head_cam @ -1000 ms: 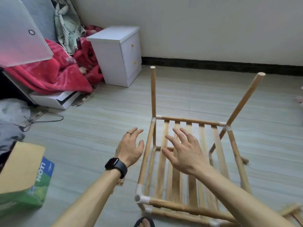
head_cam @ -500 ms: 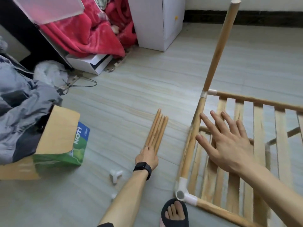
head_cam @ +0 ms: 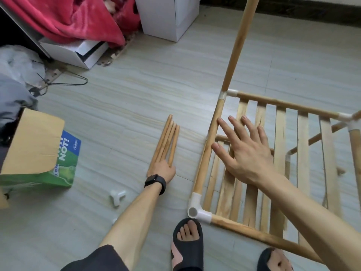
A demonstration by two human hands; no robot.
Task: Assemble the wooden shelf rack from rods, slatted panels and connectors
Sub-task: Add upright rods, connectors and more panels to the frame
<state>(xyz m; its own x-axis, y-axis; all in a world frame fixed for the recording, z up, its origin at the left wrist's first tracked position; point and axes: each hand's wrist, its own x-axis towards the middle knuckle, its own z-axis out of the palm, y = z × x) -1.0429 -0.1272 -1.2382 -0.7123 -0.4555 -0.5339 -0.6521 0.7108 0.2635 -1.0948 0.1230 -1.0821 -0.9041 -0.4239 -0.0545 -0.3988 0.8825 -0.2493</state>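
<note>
A half-built wooden shelf rack [head_cam: 277, 173] stands on the floor at right, its slatted panel [head_cam: 281, 145] framed by rods in white connectors, one upright rod [head_cam: 237, 44] rising from the far-left corner and the near-left corner connector [head_cam: 195, 211] showing an empty socket. In the past second the person's left hand [head_cam: 163, 170] has dropped away from the frame to a bundle of loose rods [head_cam: 166, 141] lying on the floor just beside it, fingers now curled down over their near ends; whether any rod is gripped cannot be told. The right hand [head_cam: 244, 153], fingers spread apart and holding nothing, stays over the slats. The shift suggests another upright is being fetched, probably for that vacant socket. A spare connector [head_cam: 116, 196] lies nearby on the floor, near a green cardboard box [head_cam: 39, 153].
</note>
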